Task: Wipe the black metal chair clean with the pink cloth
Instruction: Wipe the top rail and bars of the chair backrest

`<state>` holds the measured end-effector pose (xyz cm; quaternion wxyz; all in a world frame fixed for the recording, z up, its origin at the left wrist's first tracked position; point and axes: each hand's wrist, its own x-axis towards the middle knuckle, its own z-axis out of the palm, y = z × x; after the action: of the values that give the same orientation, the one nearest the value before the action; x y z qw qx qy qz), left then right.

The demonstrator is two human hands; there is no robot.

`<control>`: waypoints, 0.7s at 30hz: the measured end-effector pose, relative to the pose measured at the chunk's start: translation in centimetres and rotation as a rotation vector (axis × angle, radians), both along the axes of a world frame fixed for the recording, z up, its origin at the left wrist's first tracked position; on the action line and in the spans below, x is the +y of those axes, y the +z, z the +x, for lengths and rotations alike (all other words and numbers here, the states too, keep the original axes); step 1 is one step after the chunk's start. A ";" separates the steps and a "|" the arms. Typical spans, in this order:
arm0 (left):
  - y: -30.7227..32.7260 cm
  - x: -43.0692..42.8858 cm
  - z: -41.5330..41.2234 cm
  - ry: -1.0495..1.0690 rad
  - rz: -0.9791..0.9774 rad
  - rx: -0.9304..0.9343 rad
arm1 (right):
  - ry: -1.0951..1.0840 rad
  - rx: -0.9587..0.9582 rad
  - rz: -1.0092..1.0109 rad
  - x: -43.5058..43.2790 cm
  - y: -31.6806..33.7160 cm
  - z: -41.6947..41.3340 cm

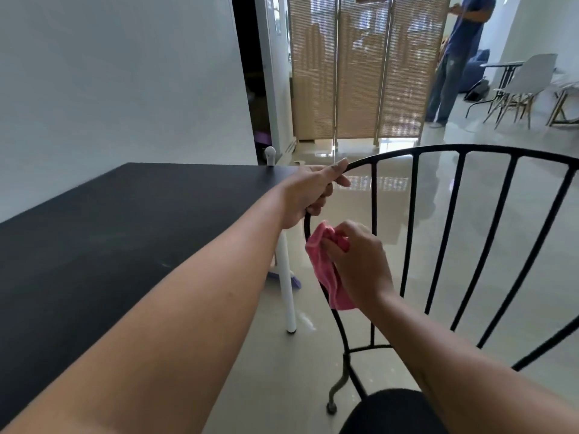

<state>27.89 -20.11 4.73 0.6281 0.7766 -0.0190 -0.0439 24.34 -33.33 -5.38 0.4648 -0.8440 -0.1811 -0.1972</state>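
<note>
Black metal chair (438,148), seen from behind its curved backrest, standing on the glossy floor (470,245) just beside the corner of the black desk (125,230). Pink cloth (326,274) bunched and pressed against the left side bar of the backrest frame, below the bend of the top rail.

Judged stage: early to middle of the wipe. The cloth works only the left edge, while the top rail, the upright spindles and the seat (mostly out of view) appear yet to be covered. Whether any bar is already clean cannot be told from its surface.

Right hand (357,264): fingers curled round the cloth, forearm rising from the lower right.

Left hand (310,189): arm stretched straight out over the desk, fingers wrapped round the frame at the bend, thumb laid along the top rail, steadying the chair.

Background: a folding slatted screen (360,73) and a standing person (454,57), well apart from the chair.
</note>
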 end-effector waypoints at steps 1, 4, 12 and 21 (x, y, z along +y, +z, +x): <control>-0.4 0.2 0.0 -0.017 -0.038 0.010 | 0.013 0.015 0.027 0.7 0.3 0.6; -0.9 0.5 0.4 -0.059 -0.151 0.035 | 0.081 0.049 0.028 2.6 0.4 1.7; -3.6 0.6 -0.1 -0.047 -0.319 0.053 | 0.020 0.031 0.053 2.6 -4.2 -0.3; -9.2 0.0 -1.9 0.073 -0.593 -0.075 | 0.031 0.063 -0.080 -0.6 -11.4 -1.8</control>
<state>25.97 -20.07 -4.52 0.8276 0.5605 -0.0265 0.0149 22.50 -33.95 -16.82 0.4393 -0.8648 -0.1869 -0.1560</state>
